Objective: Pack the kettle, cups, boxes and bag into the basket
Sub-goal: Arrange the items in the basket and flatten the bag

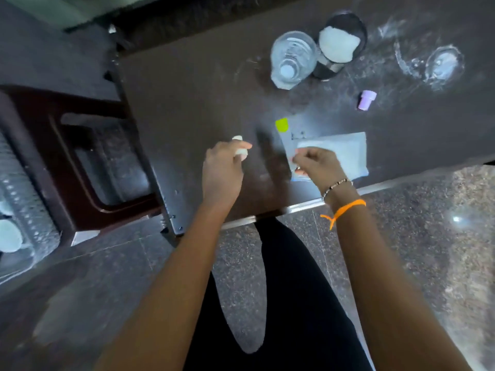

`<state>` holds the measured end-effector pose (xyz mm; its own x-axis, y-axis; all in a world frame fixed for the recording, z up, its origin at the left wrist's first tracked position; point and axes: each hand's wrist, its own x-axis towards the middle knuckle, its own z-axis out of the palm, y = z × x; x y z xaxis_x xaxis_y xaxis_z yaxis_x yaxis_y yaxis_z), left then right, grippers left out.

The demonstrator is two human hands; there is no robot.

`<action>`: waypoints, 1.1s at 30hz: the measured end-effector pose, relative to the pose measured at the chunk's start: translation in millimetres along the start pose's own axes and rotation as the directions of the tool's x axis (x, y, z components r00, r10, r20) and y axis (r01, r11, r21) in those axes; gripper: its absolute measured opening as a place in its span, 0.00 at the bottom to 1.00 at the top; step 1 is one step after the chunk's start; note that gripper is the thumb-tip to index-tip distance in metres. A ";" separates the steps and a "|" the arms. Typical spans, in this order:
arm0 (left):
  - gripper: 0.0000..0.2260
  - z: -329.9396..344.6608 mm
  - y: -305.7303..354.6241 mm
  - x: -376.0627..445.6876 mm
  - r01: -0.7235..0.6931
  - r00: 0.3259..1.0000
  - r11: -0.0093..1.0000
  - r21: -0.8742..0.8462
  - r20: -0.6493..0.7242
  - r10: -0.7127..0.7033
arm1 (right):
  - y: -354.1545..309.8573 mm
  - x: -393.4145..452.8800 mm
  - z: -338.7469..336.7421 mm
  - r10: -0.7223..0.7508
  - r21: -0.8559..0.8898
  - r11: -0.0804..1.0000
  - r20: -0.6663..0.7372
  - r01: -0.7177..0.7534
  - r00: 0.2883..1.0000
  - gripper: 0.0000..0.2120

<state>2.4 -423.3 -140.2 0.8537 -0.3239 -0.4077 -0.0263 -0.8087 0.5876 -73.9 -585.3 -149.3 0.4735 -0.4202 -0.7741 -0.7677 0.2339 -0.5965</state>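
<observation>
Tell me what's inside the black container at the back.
The black container holds something white, heaped near its rim. What lies beneath that white mass is hidden. A clear plastic cup stands beside it.

Dark table (187,108), speckled floor (417,236), brown stool (40,129)

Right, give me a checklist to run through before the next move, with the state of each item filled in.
1. Left hand has a firm hold on the small white object: ok, fingers closed on it.
2. Right hand has a grip on the pale flat packet: ok, pinching its near-left corner.
3. Basket within reach: cannot tell, only part shows at the far left, beyond the brown stool.
4. Glass jar and dark container upright on the table: ok.
5. Lilac cap still to collect: not ok, lying loose.
6. Kettle located: cannot tell.
</observation>
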 end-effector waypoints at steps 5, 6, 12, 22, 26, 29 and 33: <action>0.12 -72.6 -67.7 -38.6 0.205 0.965 0.929 -0.308 -0.097 -0.245 | -25.9 -36.3 92.1 -0.046 -0.146 0.985 0.303 0.094 0.952 0.09; 0.12 -88.8 -82.5 -44.8 0.240 0.949 0.908 -0.342 -0.117 -0.294 | -32.1 -42.6 111.9 -0.059 -0.174 0.976 0.352 0.127 0.934 0.10; 0.13 -190.9 -163.7 -72.7 0.293 0.795 0.775 -0.560 -0.307 -0.522 | -76.4 -83.7 235.9 -0.108 -0.223 0.928 0.610 0.300 0.785 0.09; 0.15 -292.4 -260.5 -86.1 0.304 0.740 0.659 -0.687 -0.265 -0.618 | -147.6 -126.7 459.5 -0.246 -0.296 0.754 0.701 0.586 0.670 0.09; 0.13 -300.7 -278.2 -85.0 0.371 0.779 0.628 -0.684 -0.139 -0.611 | -180.6 -127.7 534.8 -0.372 -0.486 0.267 0.744 0.832 0.554 0.09; 0.11 -302.7 -287.0 -84.2 0.375 0.799 0.660 -0.651 -0.134 -0.586 | -190.8 -124.3 587.1 -0.313 -0.545 -0.050 0.804 0.837 0.505 0.19; 0.11 -301.8 -291.2 -83.3 0.340 0.834 0.632 -0.696 -0.086 -0.545 | -181.1 -114.8 632.1 -0.267 -0.570 -0.184 0.813 0.801 0.517 0.11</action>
<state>95.9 -12.6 -66.4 0.7713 0.2125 -0.6000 0.6363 -0.2791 0.7192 283.6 -25.2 -86.3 0.8007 0.4332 -0.4137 0.2745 -0.8792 -0.3894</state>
